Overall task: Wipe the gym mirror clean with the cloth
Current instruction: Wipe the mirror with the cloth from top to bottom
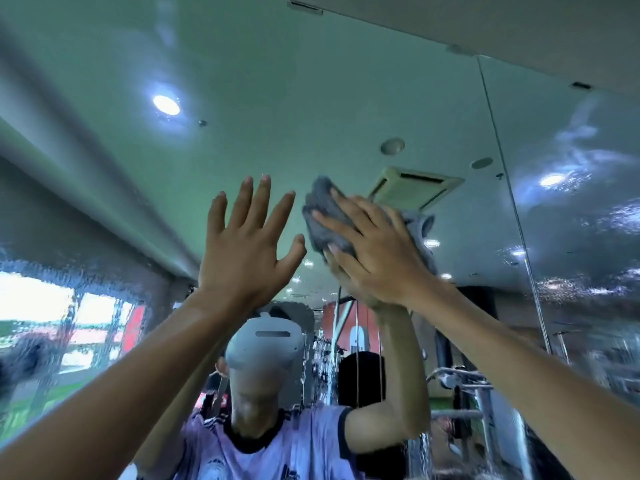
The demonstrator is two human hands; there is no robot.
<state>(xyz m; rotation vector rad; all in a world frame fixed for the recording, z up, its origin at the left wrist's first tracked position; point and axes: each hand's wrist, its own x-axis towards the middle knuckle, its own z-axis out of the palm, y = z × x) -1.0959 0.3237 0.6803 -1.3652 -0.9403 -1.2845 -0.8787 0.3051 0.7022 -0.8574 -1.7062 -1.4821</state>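
Two bare hands are raised against the gym mirror (311, 98). Low at the left, droplets (69, 268) are seen beaded on the glass. Next, the left hand (242, 247) is held flat with its fingers straight and spread, and nothing is gripped (whether it touches the glass cannot be told). Just beside it, a grey cloth (325, 216) is bunched against the mirror. It is pressed there by the right hand (377, 251), whose fingers are laid straight and splayed over it, not curled round it. Further right a vertical seam (502, 161) is seen, and beyond it the right pane (588, 202) is smeared and wet.

Wiping is judged best done with even pressure through the flat palm. Overlapping strokes should be carried out to the wet patches, and bare fingertips kept off the glass.

Counted: two hands, one cloth, one seam, two panes.
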